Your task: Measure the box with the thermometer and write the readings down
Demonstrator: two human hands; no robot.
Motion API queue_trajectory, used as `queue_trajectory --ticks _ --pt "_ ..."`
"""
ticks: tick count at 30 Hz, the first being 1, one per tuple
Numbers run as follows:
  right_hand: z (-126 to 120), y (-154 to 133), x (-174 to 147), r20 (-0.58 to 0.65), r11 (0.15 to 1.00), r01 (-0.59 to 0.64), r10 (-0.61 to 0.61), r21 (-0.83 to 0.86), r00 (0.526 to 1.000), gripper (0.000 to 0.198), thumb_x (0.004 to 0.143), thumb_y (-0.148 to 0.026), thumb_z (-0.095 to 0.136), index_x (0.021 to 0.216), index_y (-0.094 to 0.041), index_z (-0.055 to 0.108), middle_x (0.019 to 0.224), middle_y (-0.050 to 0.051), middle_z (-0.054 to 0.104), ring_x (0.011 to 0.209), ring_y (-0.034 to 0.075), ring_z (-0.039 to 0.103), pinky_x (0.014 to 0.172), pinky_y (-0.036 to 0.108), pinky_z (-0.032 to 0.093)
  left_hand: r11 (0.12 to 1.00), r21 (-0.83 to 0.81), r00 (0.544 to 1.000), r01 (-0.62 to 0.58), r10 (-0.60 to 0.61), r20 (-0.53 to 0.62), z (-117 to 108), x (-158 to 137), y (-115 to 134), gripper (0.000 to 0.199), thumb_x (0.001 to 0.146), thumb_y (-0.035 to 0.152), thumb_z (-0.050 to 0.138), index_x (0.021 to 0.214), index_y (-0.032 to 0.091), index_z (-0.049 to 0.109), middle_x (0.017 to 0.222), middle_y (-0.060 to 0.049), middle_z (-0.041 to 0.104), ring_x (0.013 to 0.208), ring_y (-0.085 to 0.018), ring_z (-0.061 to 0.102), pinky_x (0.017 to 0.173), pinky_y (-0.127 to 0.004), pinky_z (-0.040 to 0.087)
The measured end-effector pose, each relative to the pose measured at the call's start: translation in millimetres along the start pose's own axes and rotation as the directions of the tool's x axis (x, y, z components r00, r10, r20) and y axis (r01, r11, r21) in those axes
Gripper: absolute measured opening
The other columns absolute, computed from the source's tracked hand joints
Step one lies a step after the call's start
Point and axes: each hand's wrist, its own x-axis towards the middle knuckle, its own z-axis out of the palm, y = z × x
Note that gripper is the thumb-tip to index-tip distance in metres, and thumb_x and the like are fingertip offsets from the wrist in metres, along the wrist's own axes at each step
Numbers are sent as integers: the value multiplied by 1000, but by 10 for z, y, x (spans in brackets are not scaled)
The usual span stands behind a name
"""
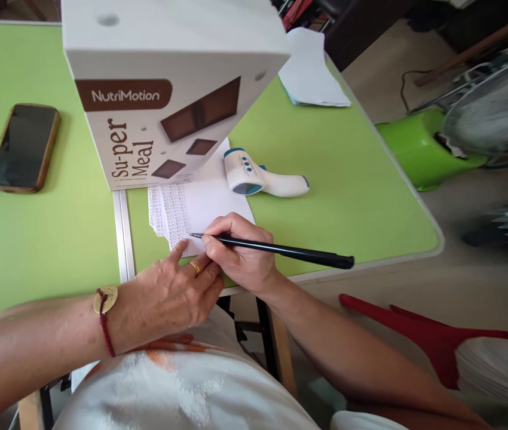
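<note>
My right hand (247, 257) pinches a black pen (299, 253), its tip at the written part of a white paper (211, 206). Rows of small handwriting cover the paper's left side, and more written sheets show beneath it. My left hand (173, 292) lies over the paper's near edge with fingers stretched out, the index fingertip close to the pen tip. It wears a gold ring and a red cord bracelet. A white and blue infrared thermometer (265, 178) rests partly on the paper. The NutriMotion box (137, 134) stands behind and hides the paper's far end.
On the green folding table (326, 227), a phone (23, 148) lies at the left. Folded white paper (310, 68) lies at the far right edge. Past the table are a green stool (419, 149), a fan (500, 107) and a red chair (433, 340).
</note>
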Motion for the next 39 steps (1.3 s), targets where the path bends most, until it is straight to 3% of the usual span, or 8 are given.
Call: queue_trajectory --ticks 8,17,39 --pt "-24 21 -8 38 1000 -16 16 2 999 11 78 -19 58 70 -24 52 55 -6 58 49 10 52 47 22 45 999 -40 1000 10 -9 30 -69 39 6 26 94 12 47 112 9 65 104 -12 69 99 -26 65 97 -50 49" --pt "-5 -11 27 62 999 15 -13 -34 998 12 80 -17 55 70 -23 52 56 -6 56 49 9 51 48 21 44 1000 -29 992 -11 15 126 -98 29 -18 34 95 20 46 123 6 58 113 -14 66 106 -28 62 101 -51 46" --pt "-7 8 25 45 1000 22 -22 -11 999 13 79 -16 54 70 -23 49 58 -7 55 50 8 49 48 21 42 1000 -6 999 -17 18 52 -26 27 -13 30 95 13 42 118 9 61 109 -12 67 102 -26 62 96 -49 48"
